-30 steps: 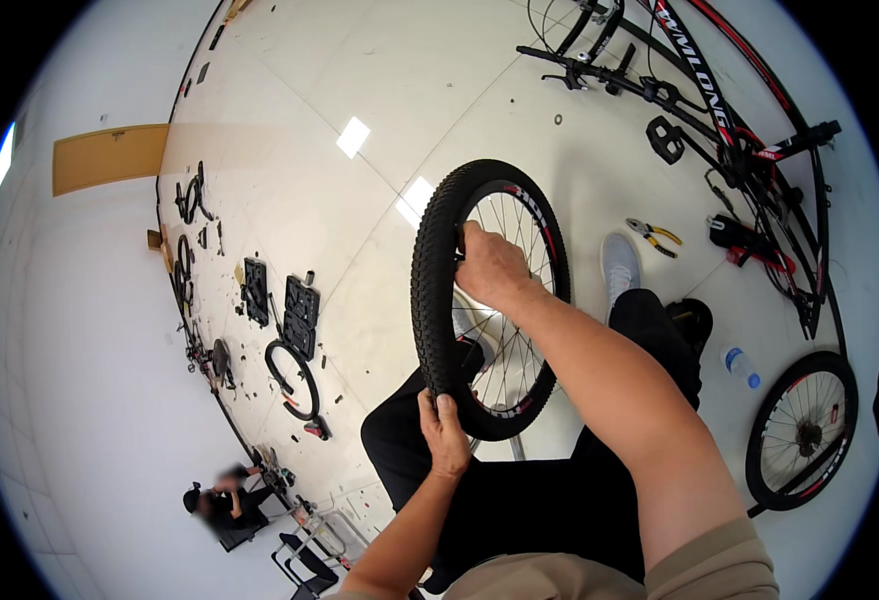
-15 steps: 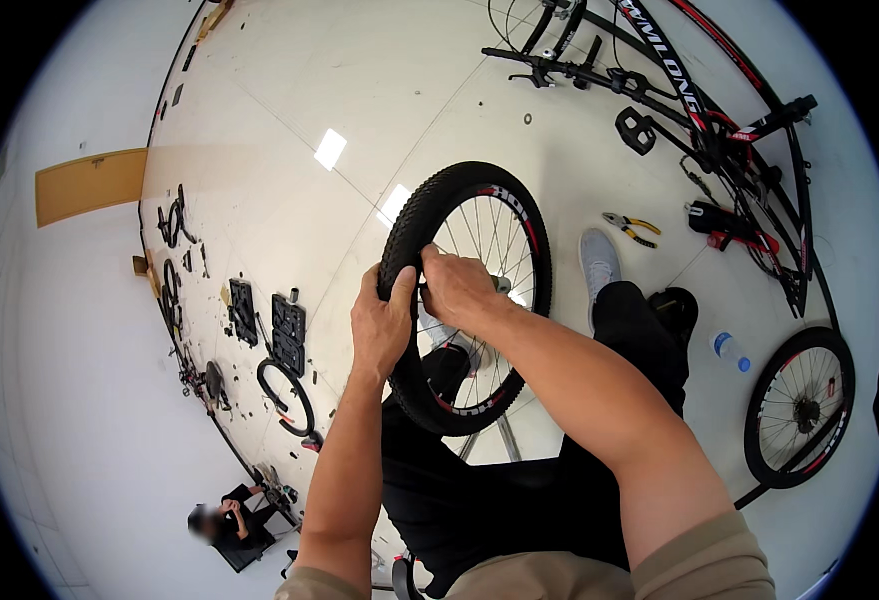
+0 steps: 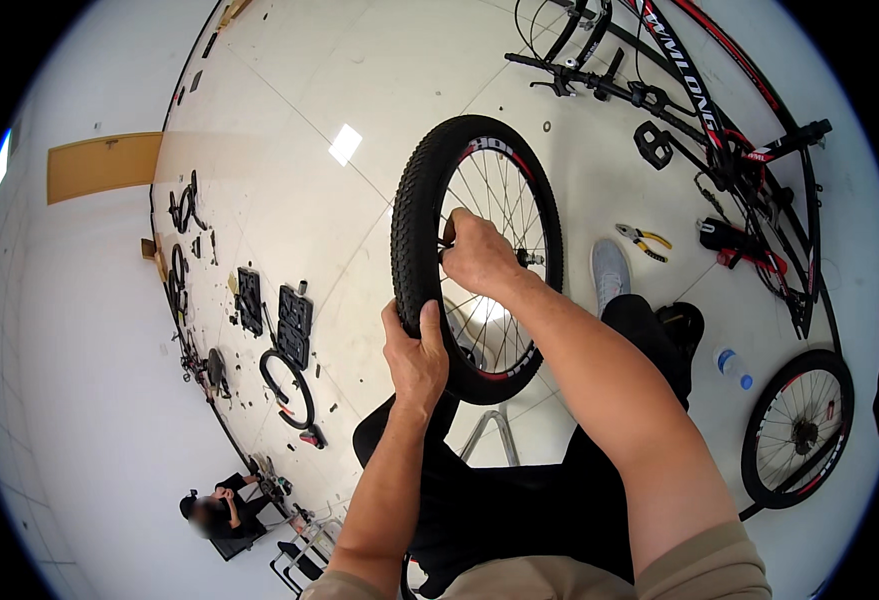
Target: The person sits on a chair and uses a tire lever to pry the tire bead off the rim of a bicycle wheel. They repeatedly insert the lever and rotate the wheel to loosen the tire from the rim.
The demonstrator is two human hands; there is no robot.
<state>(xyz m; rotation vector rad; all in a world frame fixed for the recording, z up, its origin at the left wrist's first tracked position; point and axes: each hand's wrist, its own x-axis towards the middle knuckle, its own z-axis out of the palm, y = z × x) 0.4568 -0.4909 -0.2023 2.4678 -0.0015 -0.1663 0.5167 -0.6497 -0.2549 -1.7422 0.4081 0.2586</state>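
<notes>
A bicycle wheel (image 3: 414, 215) with a knobby black tyre, red-and-white marked rim and thin spokes stands upright in front of me, above my knees. My left hand (image 3: 416, 352) grips its tyre at the lower near side, thumb on the sidewall and fingers round the tread. Reaching among the spokes, my right hand (image 3: 481, 258) is closed in a pinch at the inner side of the rim. A small dark piece shows by its fingertips, largely hidden by the fingers. The wheel's hub (image 3: 529, 258) lies just beyond the right hand.
Pliers (image 3: 644, 242) with yellow-black handles lie right of my shoe (image 3: 610, 270). A bicycle frame (image 3: 699, 110), a water bottle (image 3: 732, 368) and another wheel (image 3: 797, 430) are at the right. Leftward are tool cases (image 3: 295, 325), a loose tyre (image 3: 287, 385) and a seated person (image 3: 234, 505).
The wheel has risen and tilted slightly. My left hand has moved lower along the tyre, while my right hand stays pinched at the rim, now farther from the left.
</notes>
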